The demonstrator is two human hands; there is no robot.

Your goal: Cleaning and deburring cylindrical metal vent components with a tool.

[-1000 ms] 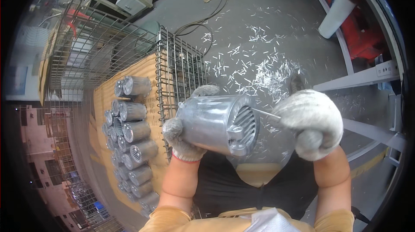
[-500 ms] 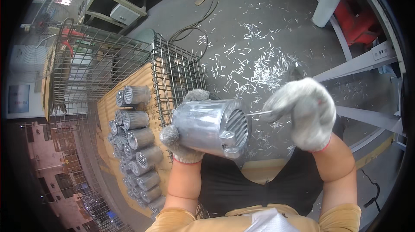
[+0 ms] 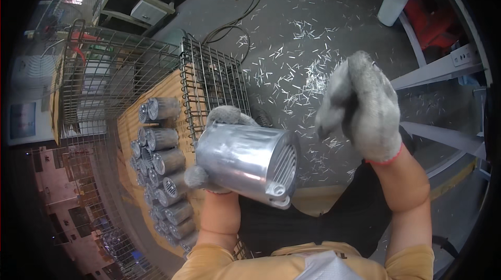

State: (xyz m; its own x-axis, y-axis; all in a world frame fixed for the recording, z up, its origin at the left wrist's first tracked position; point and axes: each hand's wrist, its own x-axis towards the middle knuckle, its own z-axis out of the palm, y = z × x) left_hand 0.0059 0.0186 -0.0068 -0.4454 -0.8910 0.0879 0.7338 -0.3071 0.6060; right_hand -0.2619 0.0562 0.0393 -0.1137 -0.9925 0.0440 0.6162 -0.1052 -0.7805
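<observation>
My left hand, in a grey knit glove, grips a shiny metal cylinder housing from the left. The housing lies tilted on its side over my lap, its slotted end facing right and a small lug low on that end. Off to the right, my gloved right hand is raised with fingers stretched out and parted from the thumb. No object shows in it. Beyond it, many thin silvery metal slivers are scattered on the floor.
A wire cage basket stands at my left, lined with cardboard and holding several similar housings in rows. A white metal frame runs along the right, near a white roll. A hose lies behind.
The thin sliver at the housing's slotted end, held by my right hand before, no longer shows. My right hand has risen and its fingers have parted. The housing has tilted slightly.
</observation>
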